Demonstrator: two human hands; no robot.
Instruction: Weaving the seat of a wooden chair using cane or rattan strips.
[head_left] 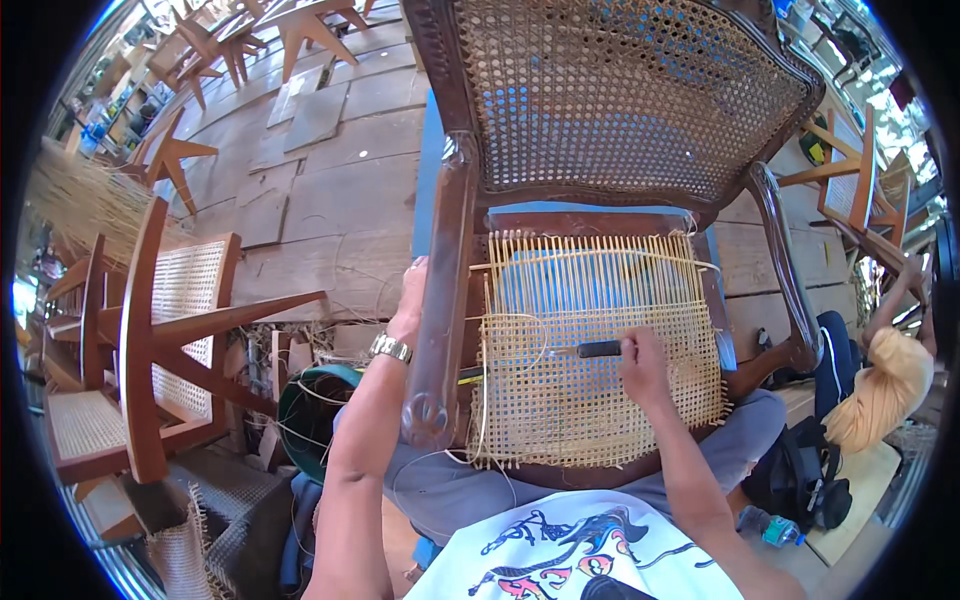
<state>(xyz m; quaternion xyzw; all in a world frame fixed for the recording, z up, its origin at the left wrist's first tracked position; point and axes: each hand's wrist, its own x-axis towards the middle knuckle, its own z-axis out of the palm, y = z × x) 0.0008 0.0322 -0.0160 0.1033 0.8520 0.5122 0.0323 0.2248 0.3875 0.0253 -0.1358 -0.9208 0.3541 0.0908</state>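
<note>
Gripping a black-handled tool [600, 349] over the woven seat [560, 425] with right hand [644, 370]; reaching beside left chair arm [438, 310] with left hand [411, 292]; cannot tell its grip.

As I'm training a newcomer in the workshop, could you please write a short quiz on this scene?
1. True or false: the right hand holds a black-handled tool.

2. What is worn at the wrist of the left hand?
A) a red ribbon
B) a wristwatch
C) a rubber glove

3. Is the weave of the cane seat more open toward the backrest or toward the person's shirt?

Key: 1. True. 2. B. 3. Toward the backrest.
</note>
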